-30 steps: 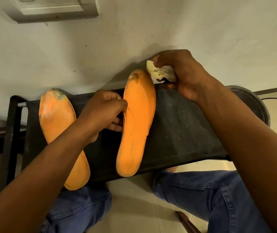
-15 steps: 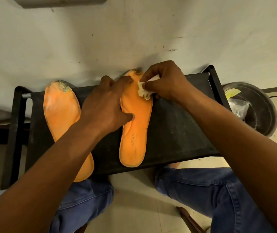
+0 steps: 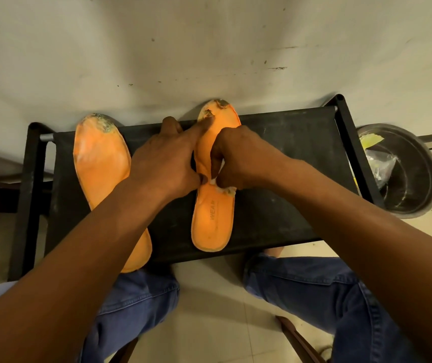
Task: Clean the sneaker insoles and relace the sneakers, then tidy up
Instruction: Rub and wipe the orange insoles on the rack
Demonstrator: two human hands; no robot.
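One view only, worn on the head, looking steeply down and forward over both forearms. It sits close above the black counter [image 3: 283,163], which runs across mid-frame with a pale wall filling the top. The person's knees close the bottom edge. Wide-angle bending at the margins seems to curve the counter's frame.

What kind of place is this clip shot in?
Probably a home, at floor level: a low black fabric rack stands against a scuffed painted wall, on pale floor tiles, with a dark round basin beside it.
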